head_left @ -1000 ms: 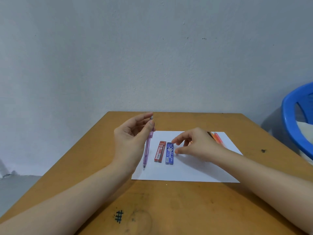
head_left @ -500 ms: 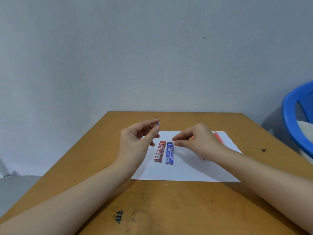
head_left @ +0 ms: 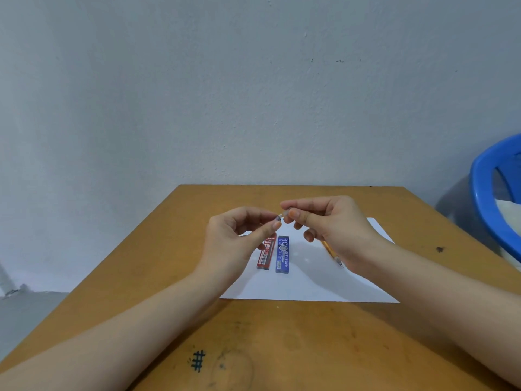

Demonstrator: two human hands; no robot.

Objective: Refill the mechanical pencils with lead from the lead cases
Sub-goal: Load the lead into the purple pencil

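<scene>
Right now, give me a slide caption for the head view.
Left hand holds a mechanical pencil, right hand pinches its end, above red lead case and blue lead case on white paper.

Left hand (head_left: 234, 245), right hand (head_left: 338, 230) (pencil (head_left: 278, 217) between)

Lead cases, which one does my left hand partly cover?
The red case; the left hand overlaps its top. The blue case beside it shows whole.

You are seeing soft, even light; your right hand (head_left: 338, 232) is casting a faint shadow on the paper (head_left: 310, 286), edges bowing slightly.
</scene>
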